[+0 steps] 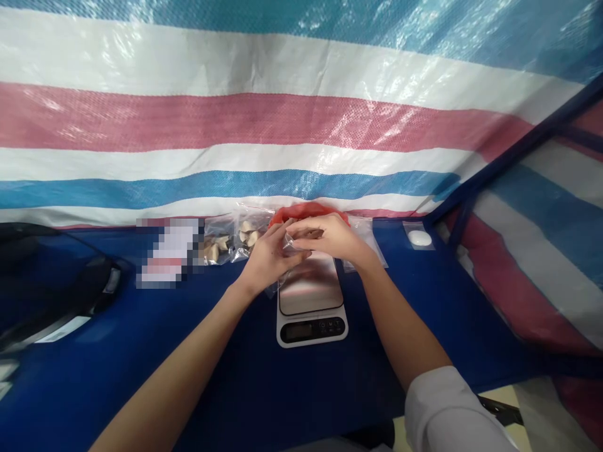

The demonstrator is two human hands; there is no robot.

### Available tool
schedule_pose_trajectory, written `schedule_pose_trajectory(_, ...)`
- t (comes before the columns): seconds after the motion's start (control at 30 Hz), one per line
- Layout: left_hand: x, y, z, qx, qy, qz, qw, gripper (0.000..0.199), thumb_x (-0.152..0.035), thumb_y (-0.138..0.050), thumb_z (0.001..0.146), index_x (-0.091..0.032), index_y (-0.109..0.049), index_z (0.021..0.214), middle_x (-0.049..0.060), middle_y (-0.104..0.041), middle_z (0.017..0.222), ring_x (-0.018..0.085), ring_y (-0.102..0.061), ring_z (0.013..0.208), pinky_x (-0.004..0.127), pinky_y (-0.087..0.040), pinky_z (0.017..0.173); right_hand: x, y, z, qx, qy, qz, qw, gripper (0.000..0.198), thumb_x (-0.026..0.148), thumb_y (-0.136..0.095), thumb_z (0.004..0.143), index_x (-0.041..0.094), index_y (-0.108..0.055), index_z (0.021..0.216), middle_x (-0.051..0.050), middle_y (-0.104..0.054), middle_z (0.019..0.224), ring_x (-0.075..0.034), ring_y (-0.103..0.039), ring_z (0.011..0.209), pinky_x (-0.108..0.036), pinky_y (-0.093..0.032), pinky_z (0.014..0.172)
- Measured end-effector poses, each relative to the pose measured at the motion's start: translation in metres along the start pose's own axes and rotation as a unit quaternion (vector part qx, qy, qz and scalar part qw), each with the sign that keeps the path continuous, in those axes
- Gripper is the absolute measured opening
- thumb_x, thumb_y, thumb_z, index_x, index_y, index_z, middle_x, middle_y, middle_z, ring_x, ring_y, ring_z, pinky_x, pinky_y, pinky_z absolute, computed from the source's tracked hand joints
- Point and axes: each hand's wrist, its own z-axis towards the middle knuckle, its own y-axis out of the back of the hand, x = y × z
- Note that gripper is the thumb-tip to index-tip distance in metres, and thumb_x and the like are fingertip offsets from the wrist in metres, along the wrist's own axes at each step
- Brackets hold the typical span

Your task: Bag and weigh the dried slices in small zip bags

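Observation:
My left hand [267,258] and my right hand [332,237] meet over the back of a kitchen scale [311,292], which has a shiny metal plate and a dark display at its front. Thin clear plastic, apparently a plastic bag [288,241], shows between my fingertips; more of it hangs below my left hand. Both hands have their fingers bent around this plastic. My fingers cover most of it, so I cannot make out its contents. Right behind my hands lies a red plastic bag [308,209], partly hidden by them.
Left of the scale lie clear bags with pale, chunky pieces [249,233] and darker ones [217,248]. Flat clear bags [370,242] lie to the right. A small packet with a white oval [419,238] sits farther right. Striped sheeting [235,119] rises behind the blue table [377,370].

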Motion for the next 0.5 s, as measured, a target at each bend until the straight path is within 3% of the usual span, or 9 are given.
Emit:
schedule_pose_trajectory(0.13,0.000,-0.001,0.000,-0.010,0.014,0.007,1.000,0.058,-0.046,-0.076,0.076,-0.019,-0.065,0.126,0.012,-0.067,0.129,0.031,-0.065,0.117,0.045,-0.053,0.101,-0.001,0.005,-0.002,0.009,-0.005,0.019,1.000,0.019,0.028,-0.073,0.083,0.024,-0.079,0.100,-0.001,-0.078,0.104,-0.020,-0.073,0.095,-0.030,-0.059,0.086)
schedule_pose_trajectory(0.27,0.001,0.001,0.000,-0.029,0.012,0.022,0.999,0.059,-0.049,-0.074,0.078,-0.018,-0.065,0.127,0.012,-0.070,0.123,0.029,-0.068,0.111,0.044,-0.055,0.099,-0.010,0.021,-0.008,-0.023,-0.009,0.018,1.000,0.023,0.028,-0.072,0.083,0.022,-0.078,0.104,-0.002,-0.079,0.105,-0.021,-0.074,0.095,-0.033,-0.058,0.087)
schedule_pose_trajectory(0.37,0.002,0.004,0.001,-0.037,0.005,0.031,0.999,0.058,-0.049,-0.073,0.078,-0.016,-0.066,0.125,0.014,-0.069,0.125,0.031,-0.067,0.114,0.045,-0.054,0.101,-0.020,0.035,-0.012,-0.025,-0.017,-0.047,0.998,0.022,0.025,-0.068,0.084,0.023,-0.078,0.104,-0.002,-0.079,0.105,-0.020,-0.073,0.095,-0.031,-0.055,0.088)
schedule_pose_trajectory(0.5,0.005,0.005,0.001,-0.048,0.009,0.044,0.998,0.057,-0.045,-0.073,0.079,-0.016,-0.065,0.127,0.014,-0.067,0.132,0.032,-0.064,0.121,0.046,-0.052,0.105,-0.029,0.041,-0.011,0.035,-0.057,-0.214,0.975,0.016,0.022,-0.063,0.086,0.021,-0.079,0.088,0.000,-0.078,0.089,-0.018,-0.070,0.083,-0.027,-0.048,0.075)
